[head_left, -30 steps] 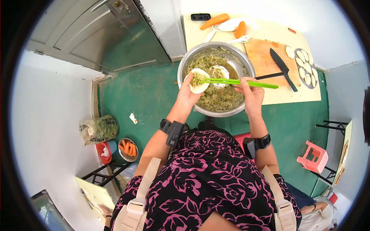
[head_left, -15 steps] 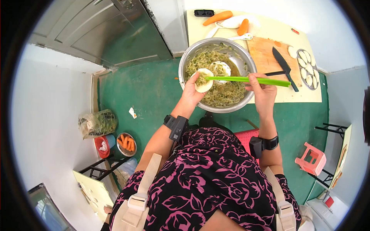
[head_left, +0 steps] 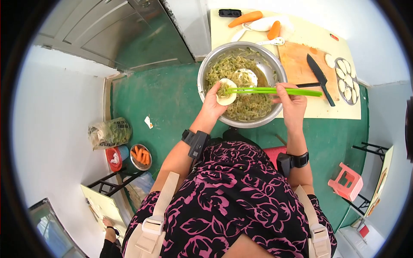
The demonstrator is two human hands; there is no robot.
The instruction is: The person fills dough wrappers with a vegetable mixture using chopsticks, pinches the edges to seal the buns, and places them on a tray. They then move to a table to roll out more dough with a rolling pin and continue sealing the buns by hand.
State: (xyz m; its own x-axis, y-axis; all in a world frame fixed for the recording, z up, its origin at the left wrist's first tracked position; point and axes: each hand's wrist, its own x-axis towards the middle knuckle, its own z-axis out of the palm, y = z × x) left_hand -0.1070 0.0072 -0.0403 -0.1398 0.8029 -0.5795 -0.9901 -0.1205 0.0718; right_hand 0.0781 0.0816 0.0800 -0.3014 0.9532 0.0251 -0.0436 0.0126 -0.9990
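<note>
Over the left side of a large metal bowl point(head_left: 278, 103), my left hand point(head_left: 211, 104) holds a round dough wrapper point(head_left: 226, 99) with some shredded green filling on it. My right hand point(head_left: 292, 103) grips long green chopsticks point(head_left: 262, 90), whose tips touch the filling on the wrapper. Shredded greenish filling point(head_left: 249, 108) fills much of the bowl. A white rounded dish point(head_left: 251, 78) sits in the filling, partly behind the chopsticks.
Right of the bowl lie a wooden cutting board point(head_left: 294, 62), a black knife point(head_left: 317, 69) and a tray of dumplings point(head_left: 341, 77). Carrots point(head_left: 245, 19) lie behind. A pink stool point(head_left: 346, 181) stands right; another person's hand point(head_left: 108, 222) rests on a table lower left.
The view has shifted slightly. At the lower left, more of the other person's hand and dark sleeve shows. My hands keep nearly the same pose, with the chopsticks still at the wrapper.
</note>
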